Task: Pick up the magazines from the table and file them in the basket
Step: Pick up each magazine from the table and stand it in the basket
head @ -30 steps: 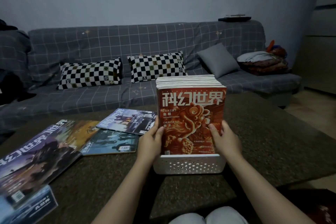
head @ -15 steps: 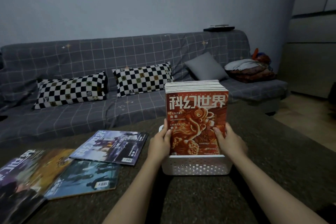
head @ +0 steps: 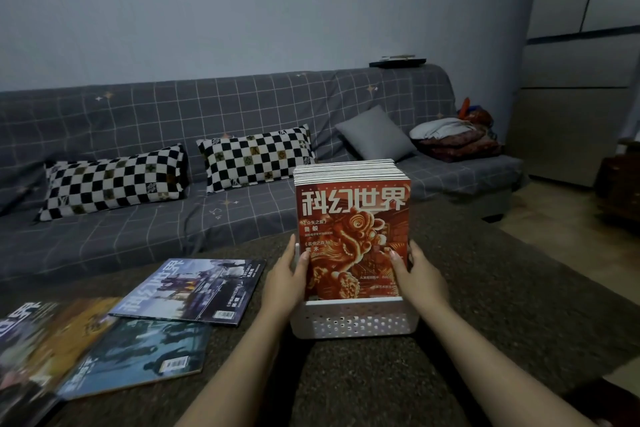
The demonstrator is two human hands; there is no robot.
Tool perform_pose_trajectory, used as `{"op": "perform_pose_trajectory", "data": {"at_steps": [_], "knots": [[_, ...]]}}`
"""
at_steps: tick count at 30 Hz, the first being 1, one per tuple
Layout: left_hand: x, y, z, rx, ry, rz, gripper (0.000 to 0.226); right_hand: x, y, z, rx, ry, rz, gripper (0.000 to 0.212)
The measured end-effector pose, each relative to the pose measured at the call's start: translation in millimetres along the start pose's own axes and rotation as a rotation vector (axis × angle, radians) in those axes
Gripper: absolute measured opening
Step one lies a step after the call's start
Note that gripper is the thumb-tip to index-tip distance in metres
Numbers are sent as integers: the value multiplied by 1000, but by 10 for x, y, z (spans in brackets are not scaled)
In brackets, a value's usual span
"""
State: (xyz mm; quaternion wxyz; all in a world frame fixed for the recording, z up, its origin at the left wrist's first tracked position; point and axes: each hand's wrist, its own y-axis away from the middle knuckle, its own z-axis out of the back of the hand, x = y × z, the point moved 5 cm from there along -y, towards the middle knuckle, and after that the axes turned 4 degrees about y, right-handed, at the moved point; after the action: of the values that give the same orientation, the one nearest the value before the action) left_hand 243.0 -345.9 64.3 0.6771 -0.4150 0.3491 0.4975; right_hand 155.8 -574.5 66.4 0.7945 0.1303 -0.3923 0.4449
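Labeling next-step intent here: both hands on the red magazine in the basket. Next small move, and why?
Probably let go with the left hand and reach left for the nearest magazine lying flat on the table. The red magazine already stands upright in the white basket, with the right hand steadying it; several others lie unfiled.

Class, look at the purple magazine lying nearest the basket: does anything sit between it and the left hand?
Nothing visible does. The purple magazine lies flat, uncovered, with only bare table between it and the left hand, which grips the red magazine.
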Motion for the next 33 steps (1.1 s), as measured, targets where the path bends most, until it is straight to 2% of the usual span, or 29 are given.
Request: {"op": "perform_pose_trajectory", "data": {"at_steps": [2,6,10,14,23,29,33], "knots": [[-15,13,-4,-20,-15,-2,55,11,42,37,-43,6,-14,57],[-42,53,11,-50,-9,23,62,101,181,153,-164,14,13,59],[-88,161,69,-86,39,14,62,334,428,239,-335,-31,179,45],[-126,320,228,-122,86,-22,54,615,639,62,-200,-113,347,36],[200,499,1050,-268,36,15,28,1369,1072,-887,150,-299,542,28],[759,417,1496,-296,-58,83,22,1583,1165,-1670,272,-301,536,29],[1149,279,1533,-193,-234,133,32,1508,1051,-2140,324,-256,464,33]]}}
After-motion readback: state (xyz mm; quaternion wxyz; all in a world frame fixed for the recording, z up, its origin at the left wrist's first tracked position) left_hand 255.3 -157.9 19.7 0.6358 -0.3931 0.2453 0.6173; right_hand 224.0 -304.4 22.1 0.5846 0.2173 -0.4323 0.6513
